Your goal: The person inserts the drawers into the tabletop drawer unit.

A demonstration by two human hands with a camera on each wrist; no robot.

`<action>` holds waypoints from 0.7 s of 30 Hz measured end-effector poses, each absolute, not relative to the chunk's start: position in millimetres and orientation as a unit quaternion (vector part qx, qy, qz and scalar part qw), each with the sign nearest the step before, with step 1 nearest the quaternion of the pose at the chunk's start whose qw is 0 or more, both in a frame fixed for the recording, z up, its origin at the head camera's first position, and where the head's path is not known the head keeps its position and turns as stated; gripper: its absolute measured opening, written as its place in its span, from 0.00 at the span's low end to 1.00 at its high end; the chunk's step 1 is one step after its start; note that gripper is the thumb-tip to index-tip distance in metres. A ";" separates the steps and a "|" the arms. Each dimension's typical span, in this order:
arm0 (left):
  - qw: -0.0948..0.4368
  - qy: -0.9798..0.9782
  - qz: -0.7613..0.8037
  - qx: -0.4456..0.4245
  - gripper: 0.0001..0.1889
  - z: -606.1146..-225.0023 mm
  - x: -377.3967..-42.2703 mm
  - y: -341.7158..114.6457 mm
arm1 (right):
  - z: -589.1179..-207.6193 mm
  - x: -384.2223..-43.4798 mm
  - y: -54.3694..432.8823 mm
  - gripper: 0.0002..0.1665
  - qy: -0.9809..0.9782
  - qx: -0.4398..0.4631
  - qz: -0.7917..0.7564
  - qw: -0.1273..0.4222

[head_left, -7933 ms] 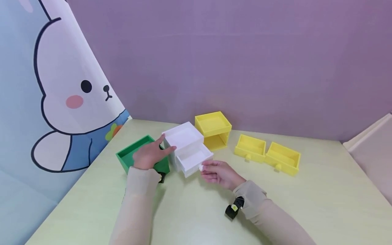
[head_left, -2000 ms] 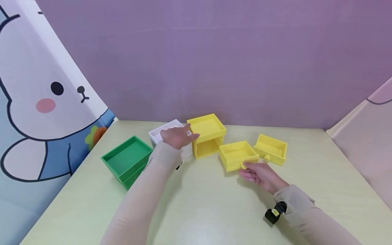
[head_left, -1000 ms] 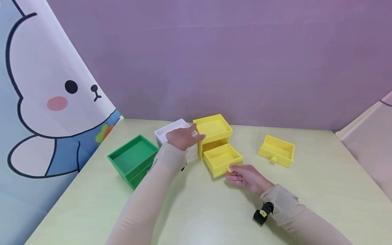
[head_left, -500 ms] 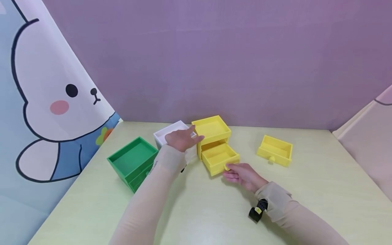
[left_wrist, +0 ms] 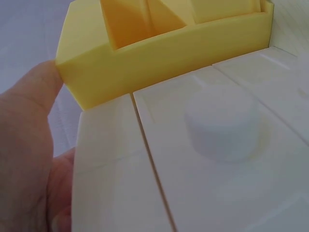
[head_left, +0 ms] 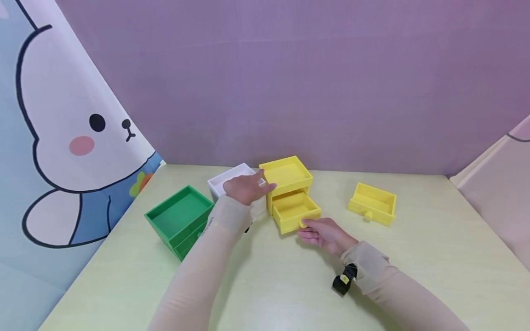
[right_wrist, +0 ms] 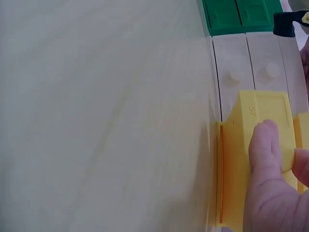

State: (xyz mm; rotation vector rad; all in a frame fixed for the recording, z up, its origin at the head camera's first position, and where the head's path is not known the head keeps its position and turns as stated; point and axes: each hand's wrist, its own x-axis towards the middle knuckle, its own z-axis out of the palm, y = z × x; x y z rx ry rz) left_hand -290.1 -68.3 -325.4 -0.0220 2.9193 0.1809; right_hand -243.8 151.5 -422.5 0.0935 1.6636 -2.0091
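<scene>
My right hand (head_left: pixel 327 235) pinches the round knob (head_left: pixel 303 224) of a yellow drawer (head_left: pixel 296 211) between thumb and fingers. That drawer sits partway inside the lower opening of a small yellow cabinet (head_left: pixel 285 172), its front sticking out towards me; the upper opening is bare. At the cabinet's left side, my left hand (head_left: pixel 244 187) reaches over the white cabinet (head_left: pixel 227 177) with forefinger and thumb spread. In the left wrist view a straight digit touches the yellow cabinet's corner (left_wrist: pixel 72 72). The right wrist view shows the drawer front (right_wrist: pixel 270 108) under my fingers.
A second yellow drawer (head_left: pixel 374 202) lies on the table (head_left: pixel 426 230) to the right. Left of the white cabinet stands a green cabinet (head_left: pixel 180 214), partly behind my left sleeve. A purple cloth (head_left: pixel 290 82) hangs behind the table.
Earlier my right hand held a white drawer's knob. It then lifted a yellow drawer from the right to the yellow cabinet and slid it partway in. My left hand moved over from the white cabinet.
</scene>
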 end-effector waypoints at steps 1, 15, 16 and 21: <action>0.108 0.992 0.061 -0.007 0.38 -325.6 -290.2 -68.2 | -422.7 -245.0 152.5 0.07 0.616 0.033 -0.740 0.269; 0.108 0.992 0.065 -0.006 0.37 -327.4 -293.6 -66.4 | -428.7 -259.7 157.8 0.09 0.610 0.038 -0.731 0.302; 0.108 0.992 0.064 -0.007 0.37 -327.4 -294.1 -66.0 | -428.4 -260.4 157.7 0.10 0.610 0.041 -0.732 0.300; 0.108 0.992 0.058 -0.008 0.37 -326.5 -295.3 -64.6 | -427.0 -260.4 159.0 0.12 0.604 0.047 -0.740 0.293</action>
